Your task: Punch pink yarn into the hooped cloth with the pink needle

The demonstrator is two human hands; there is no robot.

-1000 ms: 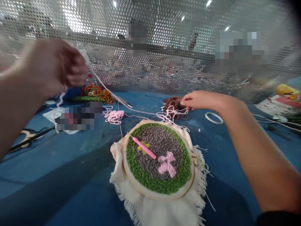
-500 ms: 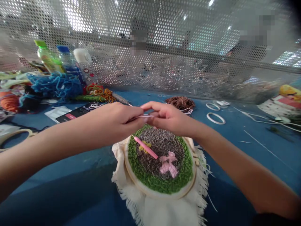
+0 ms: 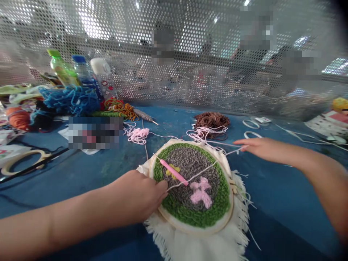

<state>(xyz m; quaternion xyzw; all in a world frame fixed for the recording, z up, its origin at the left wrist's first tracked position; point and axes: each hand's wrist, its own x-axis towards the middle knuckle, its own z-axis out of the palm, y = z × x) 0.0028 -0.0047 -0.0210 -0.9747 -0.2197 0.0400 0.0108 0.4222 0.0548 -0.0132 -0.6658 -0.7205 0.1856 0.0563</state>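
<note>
An embroidery hoop (image 3: 230, 212) with white fringed cloth lies on the blue table, stitched with a green ring, a grey centre and a pink flower (image 3: 201, 190). A pink needle tool (image 3: 174, 172) rests on the stitching. My left hand (image 3: 138, 197) sits at the hoop's left rim, fingers pinched on one end of a pale pink yarn strand (image 3: 195, 175). My right hand (image 3: 258, 148) is beyond the hoop's right side, pinching the same strand, which runs taut across the hoop between both hands.
Loose pink yarn (image 3: 137, 134) and a brown yarn pile (image 3: 212, 119) lie behind the hoop. Blue yarn (image 3: 69, 99), bottles (image 3: 61, 67) and an orange ball (image 3: 19, 117) crowd the back left. Scissors (image 3: 24, 165) lie at left. White rings (image 3: 251, 124) lie at right. A perforated metal screen (image 3: 190, 54) closes the back.
My hands were together above the hoop half a second ago; they have drawn apart, left hand down to the hoop's left rim, right hand out to the right, stretching the yarn.
</note>
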